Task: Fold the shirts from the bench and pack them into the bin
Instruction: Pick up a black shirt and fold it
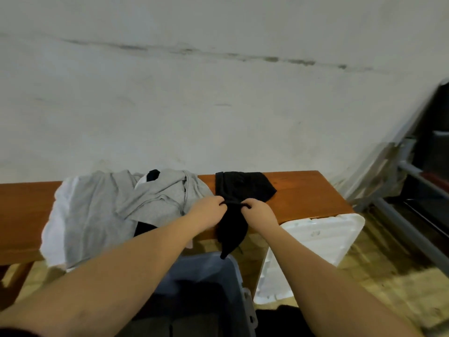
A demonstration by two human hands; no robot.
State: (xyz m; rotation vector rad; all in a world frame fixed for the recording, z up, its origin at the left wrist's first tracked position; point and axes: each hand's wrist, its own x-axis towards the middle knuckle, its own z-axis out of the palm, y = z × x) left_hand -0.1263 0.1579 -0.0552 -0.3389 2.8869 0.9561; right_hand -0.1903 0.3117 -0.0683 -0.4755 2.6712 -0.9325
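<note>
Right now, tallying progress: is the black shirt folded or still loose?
Loose: black shirt bunched, both hands pinching it, part hanging off the bench.

- Left hand [211, 210] and right hand [258, 211] pinch black shirt [239, 190] edge, side by side
- Shirt hangs off bench [308, 190] front edge
- Grey shirt [126, 205] at 9 o'clock of hands
- Bin [209, 268] at 6, white lid [313, 242] at 4

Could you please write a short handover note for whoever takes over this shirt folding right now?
Left hand and right hand both pinch an edge of the black shirt, which lies on the bench and hangs over its front. The grey shirt lies crumpled to its left with white cloth under it. The bin stands below; its contents are unclear. Left: fold and pack these.
</note>
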